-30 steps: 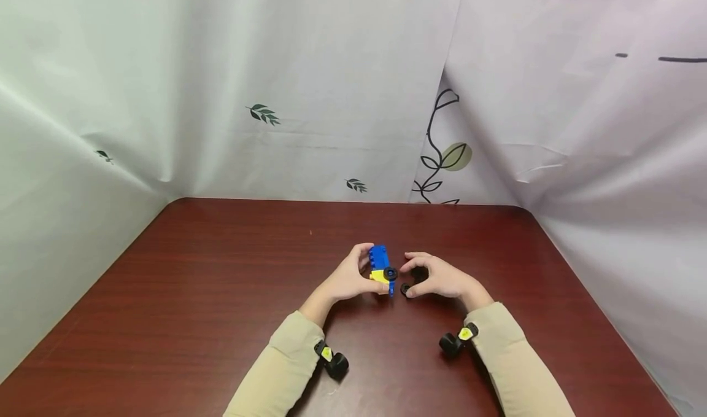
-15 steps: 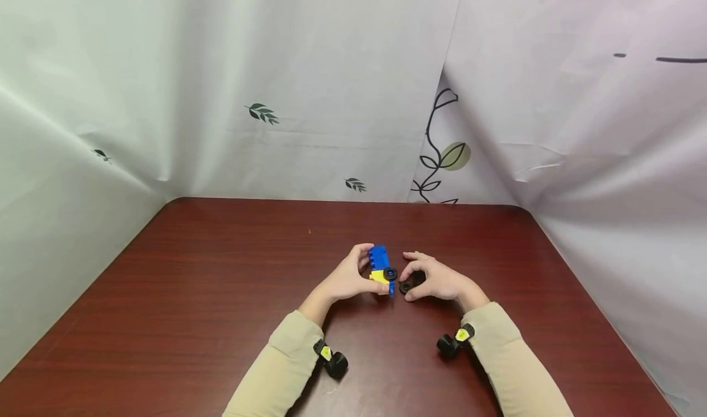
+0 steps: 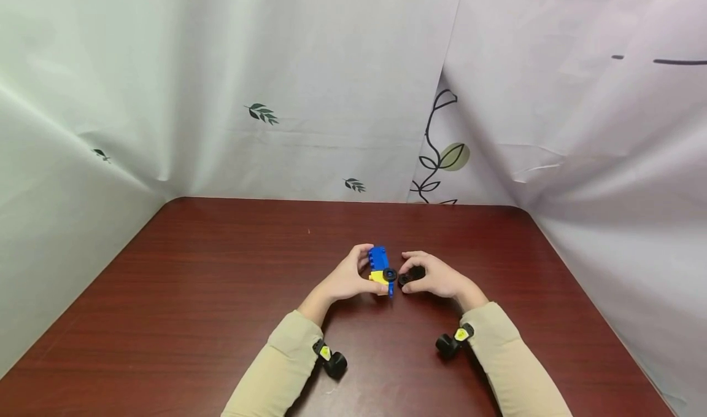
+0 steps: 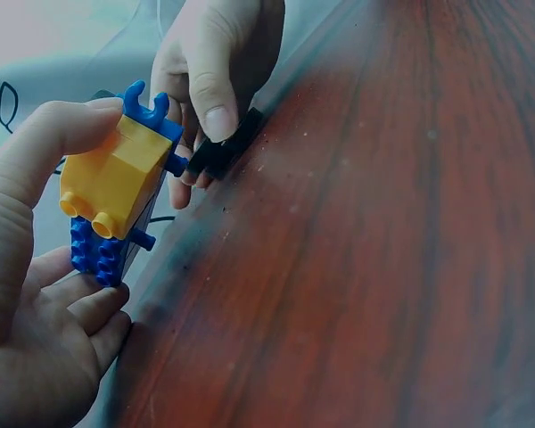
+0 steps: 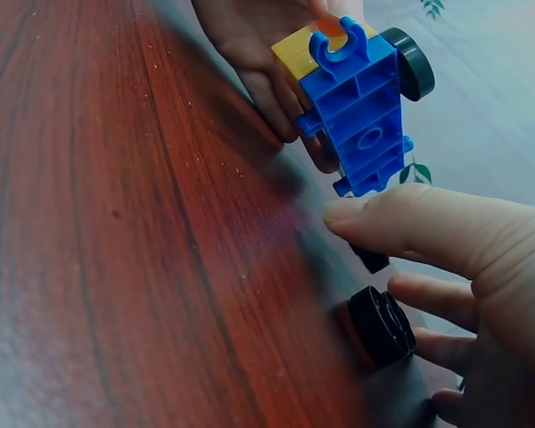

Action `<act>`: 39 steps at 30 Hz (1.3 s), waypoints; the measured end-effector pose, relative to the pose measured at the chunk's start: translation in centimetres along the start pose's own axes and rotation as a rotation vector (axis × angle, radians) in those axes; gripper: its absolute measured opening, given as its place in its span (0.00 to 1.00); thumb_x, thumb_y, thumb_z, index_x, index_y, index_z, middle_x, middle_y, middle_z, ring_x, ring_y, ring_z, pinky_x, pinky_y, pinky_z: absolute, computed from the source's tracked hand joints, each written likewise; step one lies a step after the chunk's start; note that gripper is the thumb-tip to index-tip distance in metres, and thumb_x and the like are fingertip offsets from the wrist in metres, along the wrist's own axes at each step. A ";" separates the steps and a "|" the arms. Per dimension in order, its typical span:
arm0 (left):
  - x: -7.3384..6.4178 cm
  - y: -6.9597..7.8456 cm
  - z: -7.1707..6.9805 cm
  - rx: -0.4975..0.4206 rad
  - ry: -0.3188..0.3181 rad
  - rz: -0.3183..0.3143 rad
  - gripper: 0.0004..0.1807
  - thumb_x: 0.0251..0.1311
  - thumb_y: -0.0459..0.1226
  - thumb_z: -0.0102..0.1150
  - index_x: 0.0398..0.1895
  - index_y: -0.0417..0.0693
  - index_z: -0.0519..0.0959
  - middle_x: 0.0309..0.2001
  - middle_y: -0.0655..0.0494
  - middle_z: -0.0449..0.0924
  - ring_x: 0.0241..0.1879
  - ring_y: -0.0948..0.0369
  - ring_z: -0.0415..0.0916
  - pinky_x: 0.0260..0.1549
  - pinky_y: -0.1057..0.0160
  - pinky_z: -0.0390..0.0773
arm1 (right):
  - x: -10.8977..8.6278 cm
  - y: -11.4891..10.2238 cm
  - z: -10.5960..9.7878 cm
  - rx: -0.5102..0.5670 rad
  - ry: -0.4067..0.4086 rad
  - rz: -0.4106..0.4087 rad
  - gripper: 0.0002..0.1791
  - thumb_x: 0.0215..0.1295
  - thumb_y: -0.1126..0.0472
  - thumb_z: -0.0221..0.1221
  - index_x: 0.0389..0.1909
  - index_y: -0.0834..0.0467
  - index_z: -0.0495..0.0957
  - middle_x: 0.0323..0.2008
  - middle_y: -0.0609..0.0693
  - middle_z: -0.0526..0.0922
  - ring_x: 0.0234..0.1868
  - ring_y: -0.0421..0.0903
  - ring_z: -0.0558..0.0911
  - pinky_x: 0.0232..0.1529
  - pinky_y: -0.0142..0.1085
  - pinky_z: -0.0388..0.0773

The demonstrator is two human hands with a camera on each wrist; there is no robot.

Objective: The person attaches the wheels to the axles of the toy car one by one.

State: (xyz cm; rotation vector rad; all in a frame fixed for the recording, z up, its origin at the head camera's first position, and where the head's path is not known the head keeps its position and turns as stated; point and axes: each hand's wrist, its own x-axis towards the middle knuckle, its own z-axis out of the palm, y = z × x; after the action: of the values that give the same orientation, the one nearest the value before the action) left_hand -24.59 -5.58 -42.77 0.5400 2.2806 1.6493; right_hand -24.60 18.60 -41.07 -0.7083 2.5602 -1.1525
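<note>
My left hand (image 3: 348,276) grips a toy car (image 4: 116,174) built of a blue base and a yellow block, with the thumb by its blue hook. Tilted up, the car turns its ribbed blue underside to the right wrist view, where one black wheel (image 5: 412,64) sits on its far side. Bare blue axle stubs show on the near side. Just right of the car, my right hand (image 3: 439,276) pinches a loose black wheel (image 4: 221,152) between thumb and fingers. Another black wheel (image 5: 381,325) stands on edge by the right hand's lower fingers.
Both hands work over a dark red wooden table (image 3: 232,294). White printed cloth (image 3: 309,85) hangs behind it and along its sides. Each sleeve cuff carries a small black camera, the left camera (image 3: 334,365) and the right camera (image 3: 447,345).
My right hand has shifted slightly left, and the loose wheel between its fingers has moved a little farther from me, beside the car. The left hand and the car stay almost still.
</note>
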 end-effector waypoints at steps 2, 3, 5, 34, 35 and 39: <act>0.0 0.0 0.0 -0.004 -0.002 0.007 0.54 0.41 0.40 0.75 0.70 0.43 0.51 0.70 0.43 0.56 0.70 0.49 0.58 0.67 0.51 0.61 | 0.0 0.0 0.0 -0.003 0.021 -0.005 0.13 0.52 0.56 0.68 0.39 0.53 0.81 0.65 0.62 0.67 0.68 0.61 0.61 0.65 0.60 0.59; 0.0 0.0 0.0 -0.007 -0.003 0.010 0.54 0.41 0.40 0.75 0.70 0.43 0.51 0.70 0.42 0.56 0.70 0.49 0.58 0.67 0.50 0.61 | 0.0 0.0 0.0 -0.003 0.033 -0.009 0.13 0.53 0.56 0.67 0.40 0.53 0.82 0.64 0.62 0.68 0.67 0.61 0.63 0.64 0.60 0.60; 0.0 0.0 0.0 -0.014 -0.005 0.015 0.54 0.42 0.39 0.75 0.70 0.42 0.50 0.70 0.42 0.56 0.70 0.49 0.58 0.67 0.50 0.61 | 0.1 0.1 0.0 -0.002 0.059 -0.017 0.12 0.53 0.56 0.67 0.40 0.53 0.82 0.62 0.60 0.71 0.65 0.60 0.66 0.63 0.58 0.63; -0.1 -0.1 0.0 0.005 -0.003 -0.009 0.54 0.41 0.41 0.75 0.70 0.45 0.52 0.70 0.44 0.55 0.70 0.49 0.57 0.67 0.51 0.60 | 0.3 -0.5 0.0 -0.056 0.293 0.022 0.18 0.62 0.55 0.60 0.52 0.55 0.80 0.51 0.51 0.82 0.55 0.51 0.77 0.56 0.52 0.73; -0.1 0.0 0.0 0.005 -0.003 -0.008 0.54 0.41 0.41 0.75 0.70 0.45 0.52 0.70 0.44 0.55 0.70 0.49 0.57 0.67 0.51 0.60 | 0.3 -0.5 0.1 -0.053 0.297 0.025 0.18 0.62 0.55 0.60 0.52 0.55 0.80 0.51 0.51 0.82 0.54 0.51 0.77 0.56 0.52 0.74; -0.1 -0.1 0.0 0.015 -0.003 -0.006 0.54 0.41 0.42 0.75 0.70 0.45 0.51 0.70 0.44 0.56 0.70 0.49 0.57 0.67 0.51 0.60 | 0.3 -0.5 0.1 -0.033 0.319 0.034 0.17 0.63 0.54 0.60 0.51 0.56 0.81 0.50 0.52 0.82 0.51 0.50 0.79 0.51 0.49 0.77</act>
State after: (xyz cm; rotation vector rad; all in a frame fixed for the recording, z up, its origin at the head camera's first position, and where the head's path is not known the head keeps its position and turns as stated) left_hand -24.53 -5.62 -42.85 0.5380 2.2916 1.6289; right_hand -24.63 18.05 -40.76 -0.5208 2.8436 -1.3080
